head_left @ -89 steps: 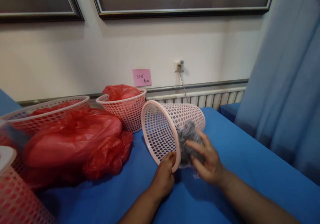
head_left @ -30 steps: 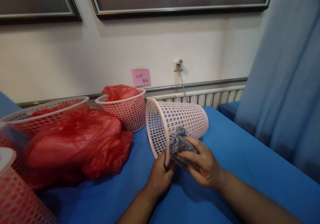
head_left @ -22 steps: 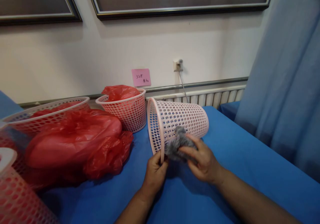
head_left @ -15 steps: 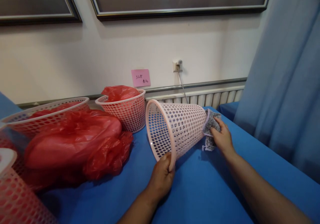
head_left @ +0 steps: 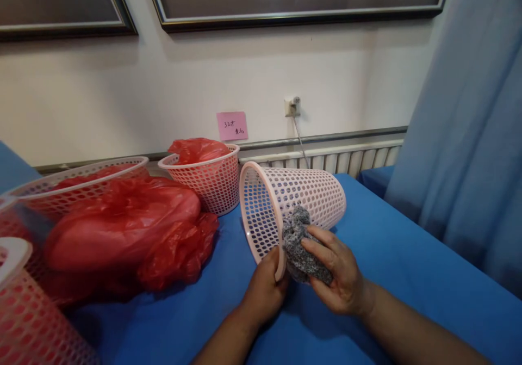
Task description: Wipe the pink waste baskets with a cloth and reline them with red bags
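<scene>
A pale pink perforated plastic basket [head_left: 314, 188] lies on its side on the blue surface, its round mouth turned left towards me. My left hand [head_left: 267, 283] is closed around the lower part of its rim. In my right hand [head_left: 338, 272] is a bunched grey cloth [head_left: 304, 248], pressed against the basket's outer wall close to the rim. The cloth covers part of the wall there. To the left, a red plastic bag [head_left: 126, 229] with something bulky inside rests on the blue surface.
Behind the bag stand a pink basket [head_left: 204, 183] with red plastic in it and a wider one [head_left: 44, 196]. Another basket [head_left: 36, 321] is at the near left. A radiator [head_left: 346, 161] runs along the wall; a blue curtain [head_left: 460, 136] hangs at right.
My right hand has brought the grey cloth from the basket's base leftward and nearer me, to the wall by the rim. My left hand keeps its hold on the rim.
</scene>
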A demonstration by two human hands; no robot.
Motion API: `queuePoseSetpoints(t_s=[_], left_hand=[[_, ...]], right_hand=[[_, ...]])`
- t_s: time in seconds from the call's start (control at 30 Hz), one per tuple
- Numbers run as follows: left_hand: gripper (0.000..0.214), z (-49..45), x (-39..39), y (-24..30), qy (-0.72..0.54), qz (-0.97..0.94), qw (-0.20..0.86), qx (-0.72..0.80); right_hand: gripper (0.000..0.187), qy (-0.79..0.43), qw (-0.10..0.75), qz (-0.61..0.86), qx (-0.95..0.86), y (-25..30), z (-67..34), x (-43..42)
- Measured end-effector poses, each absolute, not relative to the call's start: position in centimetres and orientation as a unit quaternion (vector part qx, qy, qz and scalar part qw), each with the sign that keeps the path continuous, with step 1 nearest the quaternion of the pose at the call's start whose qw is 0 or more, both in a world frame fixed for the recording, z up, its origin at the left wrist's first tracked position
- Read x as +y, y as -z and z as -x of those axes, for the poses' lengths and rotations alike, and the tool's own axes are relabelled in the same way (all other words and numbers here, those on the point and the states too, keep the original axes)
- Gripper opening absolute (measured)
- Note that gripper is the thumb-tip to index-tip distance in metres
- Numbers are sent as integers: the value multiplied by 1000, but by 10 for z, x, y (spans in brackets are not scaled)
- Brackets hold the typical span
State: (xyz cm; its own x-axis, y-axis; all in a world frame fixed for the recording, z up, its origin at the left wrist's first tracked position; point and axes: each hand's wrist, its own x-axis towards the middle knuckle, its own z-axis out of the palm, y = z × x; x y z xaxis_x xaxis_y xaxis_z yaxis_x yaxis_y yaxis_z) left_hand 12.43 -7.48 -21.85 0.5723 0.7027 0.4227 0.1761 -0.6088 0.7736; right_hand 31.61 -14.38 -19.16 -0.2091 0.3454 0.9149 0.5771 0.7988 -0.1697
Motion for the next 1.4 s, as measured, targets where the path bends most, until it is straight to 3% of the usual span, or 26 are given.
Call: queuePoseSetpoints(t_s=[0.17,0.33,0.5,0.57,0.63,0.8,0.97,1.17,1.27,1.4], left_hand=[[40,-119,-80,212,-438,-759,406,259],[34,-119,-79,216,-418,-771,386,287],[42,-125,-78,219,-362,-828,350,247],[45,-126,-76,219,-356,-837,341,237],[48,-126,-73,219,-350,-843,335,236],[50,-127,-70,221,-331,-854,324,235],[46,-126,-78,215,-329,-835,359,257],[36,-118,-82,205,-451,-752,383,292],[33,-117,-79,207,-451,-746,391,295],[32,-121,-75,217,-438,-758,378,302]], right_hand=[[76,116,505,272,-811,197,-317,-134],[65,134,589,487,-631,214,-368,-100],[64,-70,656,662,-356,232,-426,-62],[69,-83,656,650,-375,232,-423,-62],[71,-19,640,614,-461,225,-404,-73],[76,87,547,417,-721,201,-339,-124],[79,88,541,330,-768,193,-319,-144],[75,66,487,278,-825,192,-317,-137],[73,85,489,306,-812,197,-322,-130],[64,96,589,494,-632,209,-365,-102]])
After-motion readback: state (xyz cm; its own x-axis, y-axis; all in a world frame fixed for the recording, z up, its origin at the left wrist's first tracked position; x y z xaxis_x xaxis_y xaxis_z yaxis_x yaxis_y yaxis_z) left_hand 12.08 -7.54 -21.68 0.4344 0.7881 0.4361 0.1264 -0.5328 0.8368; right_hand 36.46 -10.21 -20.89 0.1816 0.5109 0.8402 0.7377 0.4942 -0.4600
